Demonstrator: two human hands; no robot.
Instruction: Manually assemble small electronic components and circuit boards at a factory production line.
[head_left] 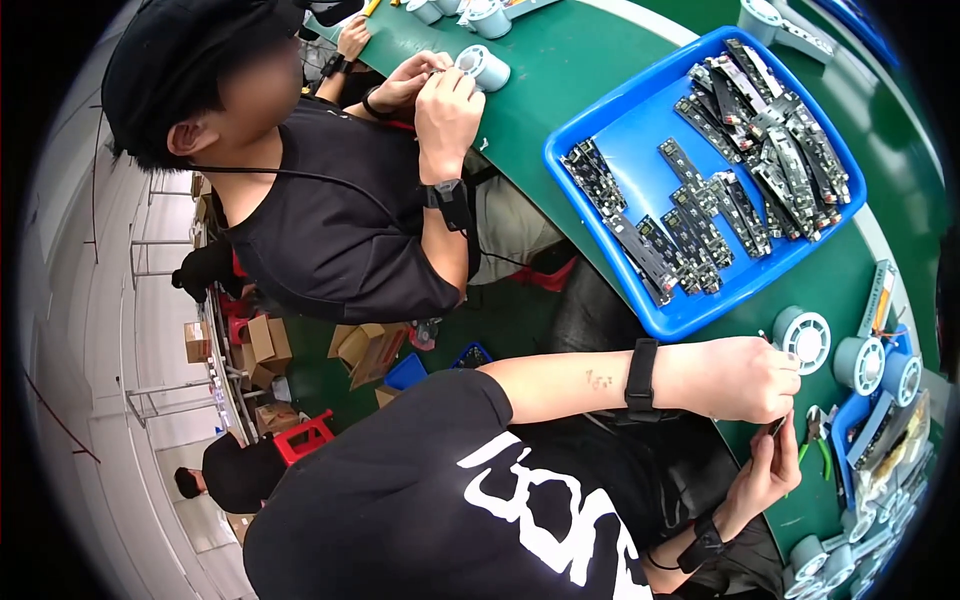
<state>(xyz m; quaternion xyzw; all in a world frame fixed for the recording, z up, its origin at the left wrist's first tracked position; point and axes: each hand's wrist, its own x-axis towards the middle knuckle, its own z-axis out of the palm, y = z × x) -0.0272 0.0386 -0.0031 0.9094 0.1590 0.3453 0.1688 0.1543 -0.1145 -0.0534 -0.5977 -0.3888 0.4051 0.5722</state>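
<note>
My left hand (742, 380) is closed, its fingertips bent down toward those of my right hand. Just below it, my right hand (765, 478) is closed too, thumb and fingers pinched together around a small dark piece (777, 426). That piece is mostly hidden by the fingers, and I cannot tell its kind. What my left fingers grip is also hidden. Right beside my left knuckles lies a round pale-blue plastic housing with a white slotted ring (802, 340). A pair of green-handled pliers (820, 445) rests on the table to the right of my hands.
A blue tray (672, 322) of narrow black circuit boards (690, 235) stands on the green table (545, 130). More pale-blue housings (858, 364) and a blue bin (850, 410) line the right side. At upper left, a co-worker (340, 210) handles a similar housing (484, 68).
</note>
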